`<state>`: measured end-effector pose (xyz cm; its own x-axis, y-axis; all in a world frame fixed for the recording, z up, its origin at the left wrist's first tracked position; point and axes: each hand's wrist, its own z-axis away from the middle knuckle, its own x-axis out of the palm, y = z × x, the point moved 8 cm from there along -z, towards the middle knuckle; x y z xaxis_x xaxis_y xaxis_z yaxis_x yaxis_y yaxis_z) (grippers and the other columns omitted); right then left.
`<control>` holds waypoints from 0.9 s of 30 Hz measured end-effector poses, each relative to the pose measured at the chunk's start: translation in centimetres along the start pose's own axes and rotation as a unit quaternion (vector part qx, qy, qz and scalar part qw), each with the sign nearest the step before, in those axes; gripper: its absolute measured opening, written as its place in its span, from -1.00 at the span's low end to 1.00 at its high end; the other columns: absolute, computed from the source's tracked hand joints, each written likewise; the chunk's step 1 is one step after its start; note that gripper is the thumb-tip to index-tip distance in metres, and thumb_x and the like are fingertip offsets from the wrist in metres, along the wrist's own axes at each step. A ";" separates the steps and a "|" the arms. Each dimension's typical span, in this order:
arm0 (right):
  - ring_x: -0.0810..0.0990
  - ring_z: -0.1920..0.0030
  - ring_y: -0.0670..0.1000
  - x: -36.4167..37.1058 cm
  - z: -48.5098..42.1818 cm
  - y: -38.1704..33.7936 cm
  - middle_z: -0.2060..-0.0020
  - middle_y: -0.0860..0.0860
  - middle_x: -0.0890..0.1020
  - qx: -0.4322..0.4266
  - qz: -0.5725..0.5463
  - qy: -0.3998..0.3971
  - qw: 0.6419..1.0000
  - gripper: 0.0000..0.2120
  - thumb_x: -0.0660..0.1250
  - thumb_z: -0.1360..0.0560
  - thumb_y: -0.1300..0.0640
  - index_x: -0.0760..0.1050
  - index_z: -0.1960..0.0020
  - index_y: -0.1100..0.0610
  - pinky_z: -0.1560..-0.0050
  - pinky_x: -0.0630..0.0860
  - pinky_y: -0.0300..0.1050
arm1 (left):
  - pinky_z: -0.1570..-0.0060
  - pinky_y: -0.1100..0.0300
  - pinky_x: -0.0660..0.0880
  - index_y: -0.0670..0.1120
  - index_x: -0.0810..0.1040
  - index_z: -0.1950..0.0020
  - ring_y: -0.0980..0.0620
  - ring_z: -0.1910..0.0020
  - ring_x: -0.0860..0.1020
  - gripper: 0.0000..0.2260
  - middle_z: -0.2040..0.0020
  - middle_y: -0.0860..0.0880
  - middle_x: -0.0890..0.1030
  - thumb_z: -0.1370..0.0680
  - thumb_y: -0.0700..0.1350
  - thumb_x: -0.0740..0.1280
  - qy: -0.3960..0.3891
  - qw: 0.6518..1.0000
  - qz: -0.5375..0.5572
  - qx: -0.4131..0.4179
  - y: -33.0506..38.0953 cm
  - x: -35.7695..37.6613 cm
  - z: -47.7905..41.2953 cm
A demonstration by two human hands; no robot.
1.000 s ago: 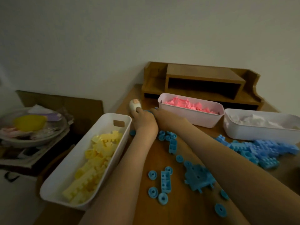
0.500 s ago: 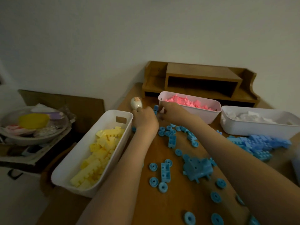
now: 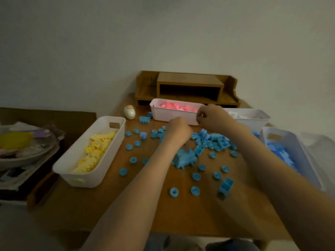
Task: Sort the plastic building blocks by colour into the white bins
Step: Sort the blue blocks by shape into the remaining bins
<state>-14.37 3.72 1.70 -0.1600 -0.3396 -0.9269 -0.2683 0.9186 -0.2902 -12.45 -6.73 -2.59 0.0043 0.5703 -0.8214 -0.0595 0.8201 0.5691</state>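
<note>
Left hand (image 3: 178, 132) curled over blue blocks (image 3: 213, 142), grasp indeterminate. Right hand (image 3: 211, 116) fingers bunched before pink-block bin (image 3: 163, 115); contents cannot be told.

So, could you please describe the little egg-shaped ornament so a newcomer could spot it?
Start at the wooden shelf against the wall, then drop to the bin of pink blocks before it. Just left of that bin stands the ornament: the only white, egg-shaped thing among the blue pieces.

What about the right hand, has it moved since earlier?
Yes, rightward: the right hand went from the left end of the pink-filled white plastic bin to its right end.
</note>
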 end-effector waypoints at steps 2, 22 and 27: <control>0.52 -0.07 0.18 -2.9 2.2 4.5 -0.04 0.20 0.60 0.054 0.002 0.047 0.997 -0.82 0.24 -0.51 0.21 0.57 -0.03 0.24 -0.01 0.42 -0.06 | 0.34 0.19 0.46 -0.26 0.55 0.10 -0.06 0.20 0.59 -0.86 -0.01 -0.19 0.64 -0.55 -0.24 0.23 -0.023 0.999 0.011 0.022 2.2 2.0 0.5; 0.53 -0.05 0.22 -6.4 7.2 14.8 -0.05 0.26 0.58 0.186 0.044 0.086 0.978 -0.72 0.16 -0.56 0.16 0.52 -0.10 0.33 0.03 0.40 -0.07 | -0.20 0.01 0.33 -0.12 0.34 -0.36 -0.13 -0.30 0.29 -0.64 -0.29 -0.16 0.36 -0.56 -0.23 0.19 -0.070 0.956 -0.027 0.283 15.4 8.8 5.6; 0.53 -0.11 0.13 -3.6 4.7 6.9 -0.10 0.15 0.59 0.082 -0.008 0.070 0.994 -0.72 0.20 -0.56 0.11 0.48 -0.21 0.19 -0.01 0.38 -0.12 | -0.11 0.07 0.40 -0.15 0.43 -0.25 -0.13 -0.23 0.38 -0.69 -0.23 -0.14 0.41 -0.51 -0.30 0.25 0.008 0.979 -0.062 0.195 7.2 3.5 3.5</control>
<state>-11.18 12.24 1.93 -0.2914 -0.3681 -0.8830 -0.1148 0.9298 -0.3497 -9.36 1.32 -1.29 -0.0284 0.4662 -0.8842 0.3254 0.8407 0.4328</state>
